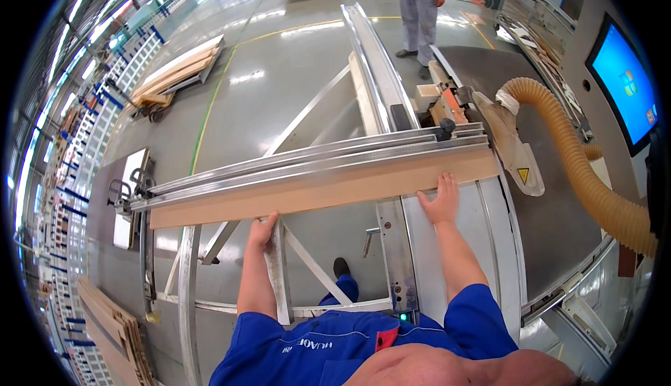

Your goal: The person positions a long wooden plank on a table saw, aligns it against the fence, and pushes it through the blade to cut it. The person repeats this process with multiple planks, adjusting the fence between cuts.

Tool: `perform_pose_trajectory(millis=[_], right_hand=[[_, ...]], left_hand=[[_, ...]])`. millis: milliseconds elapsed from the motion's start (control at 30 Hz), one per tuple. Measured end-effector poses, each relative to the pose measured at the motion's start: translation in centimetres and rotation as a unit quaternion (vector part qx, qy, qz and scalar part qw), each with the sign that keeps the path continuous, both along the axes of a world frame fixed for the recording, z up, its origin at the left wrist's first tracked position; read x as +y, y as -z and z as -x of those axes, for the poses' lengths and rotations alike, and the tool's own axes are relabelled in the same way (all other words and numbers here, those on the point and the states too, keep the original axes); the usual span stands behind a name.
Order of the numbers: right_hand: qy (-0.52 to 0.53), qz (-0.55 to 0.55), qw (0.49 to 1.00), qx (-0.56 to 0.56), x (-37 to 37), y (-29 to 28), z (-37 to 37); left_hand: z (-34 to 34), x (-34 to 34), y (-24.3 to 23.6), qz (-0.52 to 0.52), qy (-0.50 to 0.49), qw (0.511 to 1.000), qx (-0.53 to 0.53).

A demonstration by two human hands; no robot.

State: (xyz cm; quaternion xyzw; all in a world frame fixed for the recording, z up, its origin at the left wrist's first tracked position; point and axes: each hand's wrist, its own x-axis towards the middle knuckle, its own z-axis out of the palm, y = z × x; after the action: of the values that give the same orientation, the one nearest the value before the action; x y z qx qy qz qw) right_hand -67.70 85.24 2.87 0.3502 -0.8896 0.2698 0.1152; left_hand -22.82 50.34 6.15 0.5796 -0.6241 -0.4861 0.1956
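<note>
A long, narrow light-brown wooden board (328, 187) lies across the sliding table of a panel saw, against a metal fence (307, 164). My left hand (263, 231) is closed on the board's near edge left of its middle, thumb at the top and the other fingers mostly hidden. Toward the board's right end, my right hand (442, 203) rests with fingers stretched out flat on it, the palm reaching over the near edge. A saw guard with a clear dust hood (516, 155) stands just beyond the board's right end.
A ribbed tan hose (583, 166) arches from the hood to the right, below a lit monitor (624, 85). Another person (419, 8) stands beyond the saw. Stacked boards (178, 71) lie at the far left, more panels (115, 330) at the near left. Frame bars (189, 295) cross below the board.
</note>
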Motion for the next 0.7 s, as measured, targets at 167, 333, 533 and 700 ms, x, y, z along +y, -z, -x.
perform_pose_trajectory(millis=[167,333,533,700], right_hand=[[-0.017,0.014,1.0,0.013,1.2,-0.3,-1.0],[0.004,-0.017,0.999,-0.043,2.7,1.0,0.2],[0.019,-0.027,0.999,-0.039,2.9,1.2,0.7],[0.021,-0.031,0.999,-0.017,1.9,1.1,0.9]], left_hand=[[-2.9,-0.6,2.4,-0.086,-0.062,0.986,0.125],[-3.0,-2.4,6.4,-0.178,-0.141,0.909,0.349],[-2.5,-3.1,7.6,-0.129,-0.107,0.947,0.275],[-3.4,-4.0,8.2,-0.13,-0.103,0.95,0.266]])
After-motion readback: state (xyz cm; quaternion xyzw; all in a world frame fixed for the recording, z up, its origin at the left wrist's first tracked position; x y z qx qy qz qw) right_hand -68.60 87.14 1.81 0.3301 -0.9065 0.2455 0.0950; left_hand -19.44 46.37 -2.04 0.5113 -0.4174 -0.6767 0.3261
